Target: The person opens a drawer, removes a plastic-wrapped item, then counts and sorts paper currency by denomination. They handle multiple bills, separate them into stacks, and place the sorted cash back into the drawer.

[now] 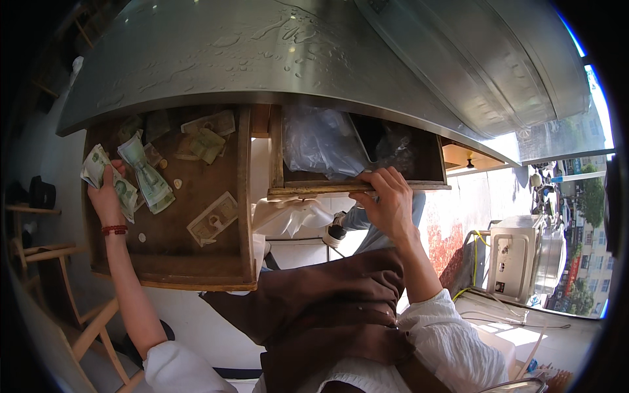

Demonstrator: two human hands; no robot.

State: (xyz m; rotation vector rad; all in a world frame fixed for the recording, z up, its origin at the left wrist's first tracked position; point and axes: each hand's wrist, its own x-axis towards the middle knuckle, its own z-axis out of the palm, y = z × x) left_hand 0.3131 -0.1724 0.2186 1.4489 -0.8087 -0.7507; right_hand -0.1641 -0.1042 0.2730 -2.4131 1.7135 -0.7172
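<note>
Over the left side of a pulled-out wooden drawer (pixel 167 272), my left hand (pixel 105 194) holds a bundle of green banknotes (pixel 96 164). A second stack of green banknotes (pixel 147 174) lies in the drawer just right of that hand. Around it are a few coins (pixel 177 183), a crumpled yellowish note (pixel 207 146) and a flat note (pixel 213 218) near the right wall. My right hand (pixel 389 199) grips the front edge of another, partly open drawer (pixel 324 190). Inside this one are clear plastic bags (pixel 319 142) and a dark flat object (pixel 371 137), partly covered.
A steel counter (pixel 221 54) with water drops overhangs both drawers. A large metal vessel or cover (pixel 471 59) stands at its right. Wooden chairs (pixel 64 275) are at the left; a metal appliance (pixel 516 258) with a yellow hose (pixel 475 265) is at the right.
</note>
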